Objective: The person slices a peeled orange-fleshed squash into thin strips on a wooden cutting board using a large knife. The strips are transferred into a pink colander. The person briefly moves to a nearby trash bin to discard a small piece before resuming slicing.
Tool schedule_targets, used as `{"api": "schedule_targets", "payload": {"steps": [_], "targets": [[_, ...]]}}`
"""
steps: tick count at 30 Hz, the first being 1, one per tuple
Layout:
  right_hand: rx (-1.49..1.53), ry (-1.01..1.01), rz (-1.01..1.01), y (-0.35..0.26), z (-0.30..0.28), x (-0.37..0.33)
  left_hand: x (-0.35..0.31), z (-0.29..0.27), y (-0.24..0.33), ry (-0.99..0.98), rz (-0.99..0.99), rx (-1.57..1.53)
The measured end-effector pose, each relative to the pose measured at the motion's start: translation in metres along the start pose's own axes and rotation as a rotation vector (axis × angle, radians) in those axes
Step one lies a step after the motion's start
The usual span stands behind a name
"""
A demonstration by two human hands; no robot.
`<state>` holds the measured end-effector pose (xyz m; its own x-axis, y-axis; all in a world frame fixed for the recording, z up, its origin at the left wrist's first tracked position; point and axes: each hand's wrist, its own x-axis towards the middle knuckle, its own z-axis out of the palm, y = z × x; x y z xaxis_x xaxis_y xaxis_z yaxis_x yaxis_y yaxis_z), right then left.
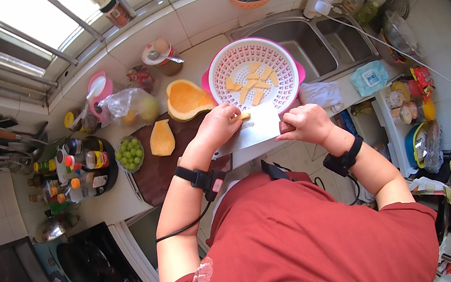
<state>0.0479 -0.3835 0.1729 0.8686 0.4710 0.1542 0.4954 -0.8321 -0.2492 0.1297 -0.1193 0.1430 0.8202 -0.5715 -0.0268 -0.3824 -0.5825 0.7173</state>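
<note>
My right hand is wrapped round the handle of a cleaver, its broad pale blade held flat just in front of a white colander with a pink outer rim. On the blade, my left hand pinches a slice of pumpkin between thumb and fingers. Several cut pumpkin pieces lie in the colander. A hollowed pumpkin half sits to its left, cut side up. Beside that, a peeled pumpkin chunk rests on a dark brown cutting board.
A bowl of green grapes stands left of the board, near a rack of bottles. Behind the board are a plastic bag of fruit and a jar. A double sink, a cloth and a wipes pack lie rightward.
</note>
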Motion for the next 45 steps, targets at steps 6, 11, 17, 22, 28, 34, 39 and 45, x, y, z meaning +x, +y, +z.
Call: {"api": "schedule_targets", "payload": {"steps": [6,11,17,22,28,34,39,45], "targets": [[0.016,-0.068,0.041,0.021,-0.006,-0.033,0.065,0.049,-0.018,0.199,-0.097,0.02],[0.07,-0.172,0.193,0.043,-0.011,-0.059,0.027,0.039,-0.076,0.539,-0.384,-0.536],[0.793,-0.538,0.589,0.061,0.02,-0.052,-0.115,0.091,-0.113,0.674,-0.788,-0.672],[1.24,-0.814,0.833,0.049,0.073,-0.024,-0.132,0.151,-0.095,0.674,-0.899,-0.612],[1.329,-0.957,0.901,0.03,0.11,-0.007,-0.108,0.145,-0.086,0.523,-1.011,-0.236],[1.648,-1.096,1.052,0.022,0.141,-0.014,-0.089,0.142,-0.085,0.553,-1.016,-0.21],[1.771,-1.098,1.119,0.019,0.166,-0.017,-0.08,0.135,-0.078,0.622,-1.035,-0.15],[1.736,-1.24,1.06,-0.001,0.184,-0.01,-0.072,0.132,-0.092,0.67,-1.105,-0.295]]}}
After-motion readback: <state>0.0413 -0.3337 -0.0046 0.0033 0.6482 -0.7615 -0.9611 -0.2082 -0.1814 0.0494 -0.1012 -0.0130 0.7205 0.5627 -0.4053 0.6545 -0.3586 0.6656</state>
